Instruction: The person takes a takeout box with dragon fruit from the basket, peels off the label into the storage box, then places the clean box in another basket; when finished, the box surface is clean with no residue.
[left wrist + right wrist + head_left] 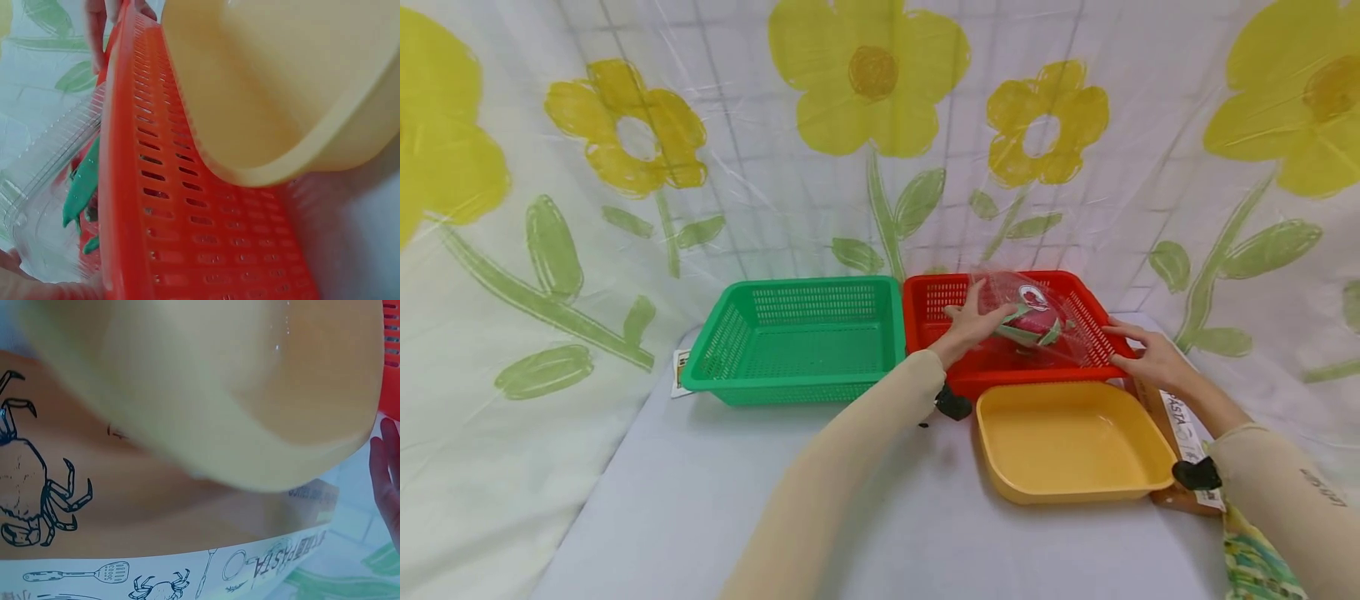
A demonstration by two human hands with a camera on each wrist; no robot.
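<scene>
A clear plastic clamshell box [1060, 337] with a round label, holding something dark red with green leafy pieces, lies tilted in the red basket [936, 367]. My left hand [964, 327] grips the box's left end, thumb and fingers spread around its edge. In the left wrist view, part of that hand shows low beside the clear box [37, 187]. At the basket's right end my right hand [1153, 360] touches the rim with extended fingers, which also show in the right wrist view, near the red basket [390, 394].
A green basket [820, 387] adjoins the red one on its left. In front stands a yellow tub [1075, 442]. A brown box marked PASTA [1180, 425] lies right of the tub, partly beneath its rim. Behind hangs a flower-printed curtain [745, 167].
</scene>
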